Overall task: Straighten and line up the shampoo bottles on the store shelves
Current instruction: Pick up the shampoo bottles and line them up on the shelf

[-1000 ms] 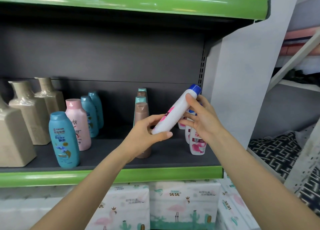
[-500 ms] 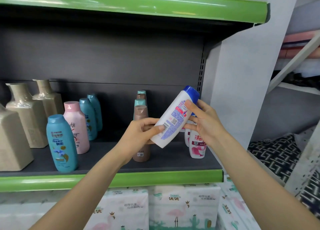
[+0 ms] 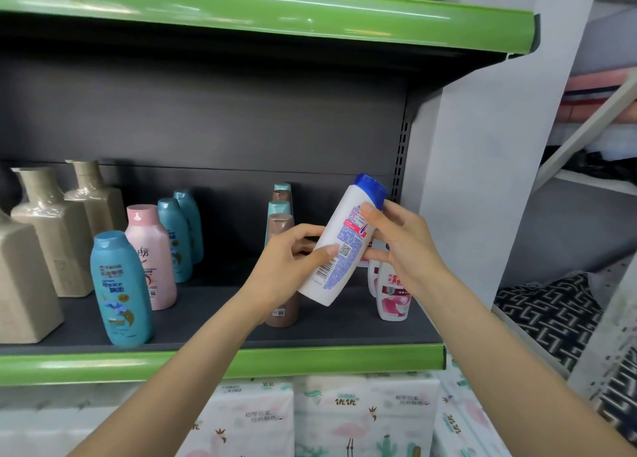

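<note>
Both hands holding a white shampoo bottle (image 3: 339, 250) with blue cap tilted in the air above the shelf (image 3: 220, 363), left hand (image 3: 289, 267) gripping its lower body, right hand (image 3: 401, 246) pinching near the cap, teal bottle (image 3: 119, 287) and brown bottle (image 3: 280, 229) standing behind

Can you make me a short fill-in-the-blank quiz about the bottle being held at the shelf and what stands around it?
1. The white bottle held by the left hand and right hand has a ____ cap.
2. The side of that bottle facing the camera shows a barcode and a ____ code.
3. The pink bottle stands just behind a ____ bottle at the shelf's front edge.

Missing words: blue; QR; teal
</note>
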A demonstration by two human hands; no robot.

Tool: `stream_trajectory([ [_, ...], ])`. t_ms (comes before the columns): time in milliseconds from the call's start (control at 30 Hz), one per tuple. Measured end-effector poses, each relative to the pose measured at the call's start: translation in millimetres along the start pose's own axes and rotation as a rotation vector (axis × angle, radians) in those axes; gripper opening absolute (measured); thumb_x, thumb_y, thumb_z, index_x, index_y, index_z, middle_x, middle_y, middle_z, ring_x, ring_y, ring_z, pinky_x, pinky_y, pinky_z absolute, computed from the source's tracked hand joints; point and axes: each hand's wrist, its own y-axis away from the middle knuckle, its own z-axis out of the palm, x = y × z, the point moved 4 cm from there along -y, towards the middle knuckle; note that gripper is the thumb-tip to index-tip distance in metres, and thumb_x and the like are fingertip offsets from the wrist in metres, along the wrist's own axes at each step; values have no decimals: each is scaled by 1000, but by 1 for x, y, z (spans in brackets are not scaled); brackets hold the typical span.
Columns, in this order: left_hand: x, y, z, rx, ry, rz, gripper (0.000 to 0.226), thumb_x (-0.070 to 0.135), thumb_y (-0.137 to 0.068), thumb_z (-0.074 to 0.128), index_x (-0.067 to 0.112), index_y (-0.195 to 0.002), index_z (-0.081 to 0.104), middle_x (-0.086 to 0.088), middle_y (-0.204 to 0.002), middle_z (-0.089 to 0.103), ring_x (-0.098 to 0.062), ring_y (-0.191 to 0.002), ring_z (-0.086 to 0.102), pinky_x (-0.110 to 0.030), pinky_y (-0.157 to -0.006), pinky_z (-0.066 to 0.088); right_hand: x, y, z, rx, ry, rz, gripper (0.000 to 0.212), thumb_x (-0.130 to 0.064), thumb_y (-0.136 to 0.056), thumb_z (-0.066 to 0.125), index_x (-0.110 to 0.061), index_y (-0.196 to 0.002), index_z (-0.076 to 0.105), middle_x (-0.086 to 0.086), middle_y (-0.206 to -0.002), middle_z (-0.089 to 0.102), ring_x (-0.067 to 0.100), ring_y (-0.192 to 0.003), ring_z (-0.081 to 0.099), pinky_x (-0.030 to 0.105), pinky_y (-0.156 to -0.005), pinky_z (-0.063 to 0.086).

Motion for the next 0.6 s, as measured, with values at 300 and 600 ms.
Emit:
stream_trajectory([
  [300,10,-8,-1,88,-261,139,25,24,-85,66,29,-110,61,12,-90,68,-2,-79,63,-15,-69,51,-9,-3,-2,84,163,-3,28,-25,-91,61,-13,-116,57,5,-96,68,20,-86,70,33,-69,60],
  [600,10,-7,17,152,-508,327,55,25,-82,69,31,-133,48,5,-95,59,-3,-88,53,-11,-77,44,-15,-2,5,60,82,-5,36,-19,-80,73,-11,-112,58,7,-101,68,20,-90,69,33,-72,60],
])
